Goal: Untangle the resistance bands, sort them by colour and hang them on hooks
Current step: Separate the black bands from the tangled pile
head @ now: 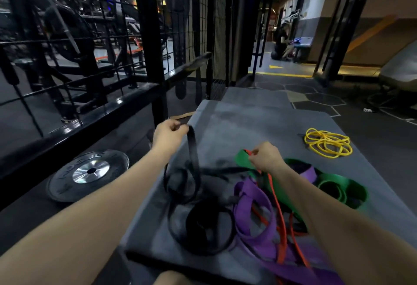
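tangle of purple band + black band on the mat | right hand grip pinches the red band, left hand pinches black | pull apart slowly (don't yank knots tighter) | yellow band already separate, farther back

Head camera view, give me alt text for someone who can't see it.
The left hand lifts a black band while the right hand pinches an orange band, above tangled purple bands and green bands on a grey mat.
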`<action>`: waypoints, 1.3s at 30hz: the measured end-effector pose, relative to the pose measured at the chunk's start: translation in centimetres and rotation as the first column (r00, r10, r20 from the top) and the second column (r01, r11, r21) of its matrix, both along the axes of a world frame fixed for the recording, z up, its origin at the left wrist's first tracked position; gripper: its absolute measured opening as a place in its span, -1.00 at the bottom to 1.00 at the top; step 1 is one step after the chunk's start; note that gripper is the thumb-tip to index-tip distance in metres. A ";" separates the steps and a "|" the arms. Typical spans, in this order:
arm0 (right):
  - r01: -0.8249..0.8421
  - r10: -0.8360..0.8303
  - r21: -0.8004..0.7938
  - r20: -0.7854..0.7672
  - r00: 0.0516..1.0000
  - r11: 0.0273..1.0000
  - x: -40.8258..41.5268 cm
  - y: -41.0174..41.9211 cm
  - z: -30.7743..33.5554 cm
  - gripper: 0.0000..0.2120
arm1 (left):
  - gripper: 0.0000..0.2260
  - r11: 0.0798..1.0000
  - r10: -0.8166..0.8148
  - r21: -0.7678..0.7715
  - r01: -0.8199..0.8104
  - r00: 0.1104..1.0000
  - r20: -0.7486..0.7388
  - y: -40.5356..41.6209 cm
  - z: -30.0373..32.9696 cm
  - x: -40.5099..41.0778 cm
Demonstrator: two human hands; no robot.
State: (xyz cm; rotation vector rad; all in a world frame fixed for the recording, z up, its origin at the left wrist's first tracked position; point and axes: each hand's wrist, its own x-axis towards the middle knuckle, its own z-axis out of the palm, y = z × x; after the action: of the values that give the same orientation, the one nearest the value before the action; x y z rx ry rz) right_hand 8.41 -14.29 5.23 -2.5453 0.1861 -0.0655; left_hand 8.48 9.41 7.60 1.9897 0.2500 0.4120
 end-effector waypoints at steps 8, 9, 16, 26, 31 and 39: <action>-0.165 0.170 -0.061 0.093 0.981 0.984 -2.5 -1.3 -0.4 -0.75 | -0.55 0.778 -0.033 0.625 0.063 0.998 -0.060 -2.3 -3.8 -2.6; -0.180 0.186 -0.075 0.079 0.979 0.981 -2.9 -1.5 -0.5 -0.77 | -0.54 0.721 -0.104 0.690 0.062 0.994 0.020 -2.9 -4.2 -3.0; -0.215 0.218 -0.096 0.025 0.976 0.972 -4.8 -2.7 -2.2 -0.75 | -0.61 0.431 -0.465 0.677 0.596 0.790 -0.399 -8.1 -9.4 -5.6; -0.221 0.222 -0.053 0.012 0.975 0.974 -5.4 -4.5 -2.9 -0.76 | -0.73 0.528 -0.431 0.514 0.676 0.735 -0.524 -7.2 -11.1 -4.7; -0.219 0.232 -0.132 0.092 0.968 0.967 -4.7 -3.9 -2.2 -0.78 | -0.74 0.770 -0.450 0.417 0.482 0.875 -0.181 -6.0 -7.0 -3.5; -0.128 0.212 0.512 -0.109 0.971 0.849 -3.6 -2.3 0.0 -0.70 | -0.94 0.888 -0.337 0.293 0.355 0.935 -0.111 -5.0 -3.8 -1.2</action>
State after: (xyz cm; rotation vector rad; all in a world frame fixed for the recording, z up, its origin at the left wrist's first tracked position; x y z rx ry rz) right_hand 4.81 -16.57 5.23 -2.0293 0.0285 0.2331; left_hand 7.32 4.40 3.80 2.3007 -0.1473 0.1686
